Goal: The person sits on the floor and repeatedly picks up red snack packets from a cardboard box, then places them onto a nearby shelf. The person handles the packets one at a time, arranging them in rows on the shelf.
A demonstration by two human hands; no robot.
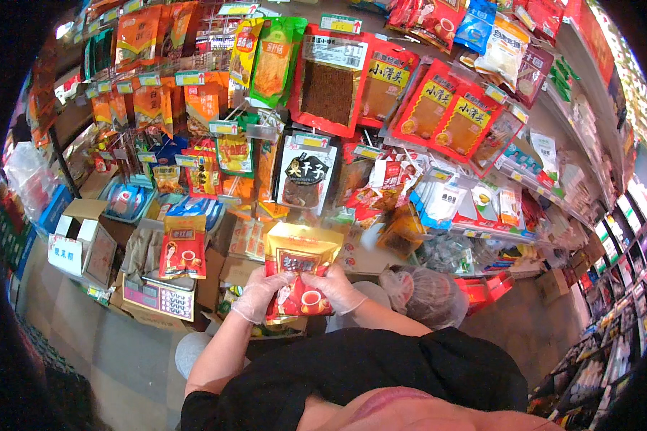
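Both my hands wear thin clear plastic gloves. Between them they hold a red and gold packet [302, 250] printed with a teacup, upright in front of my chest. My left hand [261, 292] grips its left side, thumb across the front. On the opposite side my right hand [334, 288] holds the edge, thumb also on the front. The fingers behind the packet are hidden. To the left, a similar red packet [183, 247] rests on a weighing scale [159, 299] with a keypad.
Hanging food packets fill the rack ahead, among them a large red-edged bag [329, 81] and a white and black bag [304, 175]. An open cardboard box [94, 242] stands left of the scale. A bundle in clear plastic [426, 293] lies by my right forearm. Shelves [614, 269] line the right.
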